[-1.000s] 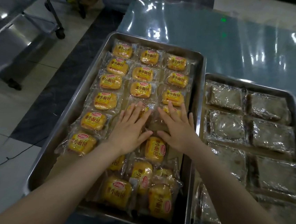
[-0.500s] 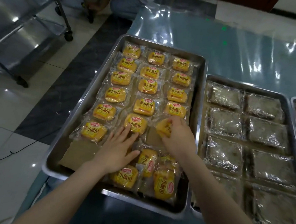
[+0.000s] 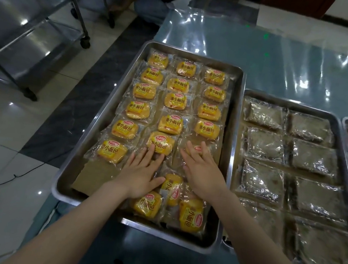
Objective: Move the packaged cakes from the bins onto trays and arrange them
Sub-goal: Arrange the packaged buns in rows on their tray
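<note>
Half a second ago the right hand (image 3: 203, 171) was curled round a cake (image 3: 198, 148) at the near end of the right column of the tray (image 3: 197, 56). Now its fingers lie straight and flat on top of that cake. The left hand (image 3: 141, 171) has slid a little toward the far edge. Its fingers are straight and spread, their tips touch the near side of the middle cake (image 3: 160, 144), and its palm sits above the loose cakes (image 3: 191, 216). Neither hand grips anything. The other yellow cakes (image 3: 140, 90) lie as before in three columns running from the far edge, six in the left one. The loose cakes sit crooked along the near edge, to the right of a bare patch of brown paper (image 3: 96, 173) in the near left corner. This tray stands at the left edge of a table (image 3: 282, 57) covered in glossy blue-green film, its near left corner jutting over the floor. Touching its right side is a second tray (image 3: 337, 130) of brownish cakes in shiny wrap, and a third tray (image 3: 345, 122) shows at the right edge. On the pale tiled floor to the left stands a wheeled steel cart (image 3: 29, 32). A person (image 3: 155, 2) crouches past the table's far left corner.
</note>
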The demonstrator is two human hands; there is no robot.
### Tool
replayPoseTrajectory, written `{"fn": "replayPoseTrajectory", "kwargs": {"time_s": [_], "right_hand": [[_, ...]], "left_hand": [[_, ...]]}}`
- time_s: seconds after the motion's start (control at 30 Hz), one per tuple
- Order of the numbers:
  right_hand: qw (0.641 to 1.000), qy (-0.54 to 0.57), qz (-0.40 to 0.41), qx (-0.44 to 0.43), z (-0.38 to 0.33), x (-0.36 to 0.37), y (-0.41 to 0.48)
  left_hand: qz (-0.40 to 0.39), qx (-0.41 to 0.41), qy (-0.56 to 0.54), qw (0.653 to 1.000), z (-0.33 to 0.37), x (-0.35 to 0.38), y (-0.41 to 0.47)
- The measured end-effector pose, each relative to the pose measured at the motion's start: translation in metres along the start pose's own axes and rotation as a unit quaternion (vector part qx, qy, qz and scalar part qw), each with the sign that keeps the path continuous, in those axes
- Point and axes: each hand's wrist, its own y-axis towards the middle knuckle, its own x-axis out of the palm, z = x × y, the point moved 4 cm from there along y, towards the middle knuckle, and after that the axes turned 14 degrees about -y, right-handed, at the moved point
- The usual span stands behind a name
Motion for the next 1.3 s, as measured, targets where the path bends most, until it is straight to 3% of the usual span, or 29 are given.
{"fn": "replayPoseTrajectory", "kwargs": {"time_s": [0.23, 0.4, 0.47, 0.53, 0.6, 0.77, 0.97, 1.03, 1.1, 1.17, 1.3], "right_hand": [[0.999, 0.018, -0.043, 0.015, 0.004, -0.002, 0.005], [0.988, 0.113, 0.094, 0.042, 0.007, -0.028, -0.008], [0.987, 0.148, 0.046, 0.041, -0.003, -0.03, -0.014], [0.981, 0.182, -0.046, 0.054, -0.015, -0.024, -0.018], [0.971, 0.206, -0.084, 0.084, -0.02, -0.018, -0.021], [0.945, 0.274, -0.106, 0.145, -0.015, -0.016, -0.028], [0.937, 0.293, -0.077, 0.175, -0.007, -0.026, -0.041], [0.919, 0.342, -0.026, 0.195, -0.006, -0.034, -0.046], [0.871, 0.441, 0.029, 0.215, -0.006, -0.042, -0.051], [0.812, 0.53, 0.071, 0.233, -0.003, -0.048, -0.056], [0.77, 0.568, 0.121, 0.264, 0.002, -0.056, -0.055]], "left_hand": [[0.02, 0.013, -0.067, 0.997, 0.008, -0.009, -0.004], [0.199, 0.091, -0.229, 0.949, 0.016, -0.035, -0.043], [0.242, 0.088, -0.263, 0.93, 0.01, -0.038, -0.06], [0.228, 0.049, -0.293, 0.927, 0.003, -0.036, -0.072], [0.185, 0.018, -0.312, 0.932, -0.002, -0.028, -0.08], [0.134, 0.009, -0.293, 0.946, -0.006, -0.014, -0.088], [0.15, 0.027, -0.381, 0.912, -0.013, -0.013, -0.092], [0.183, 0.017, -0.415, 0.891, -0.023, -0.014, -0.094], [0.213, -0.006, -0.473, 0.855, -0.035, -0.018, -0.097], [0.214, -0.025, -0.553, 0.805, -0.046, -0.023, -0.1], [0.19, -0.014, -0.699, 0.689, -0.06, -0.029, -0.107]]}}
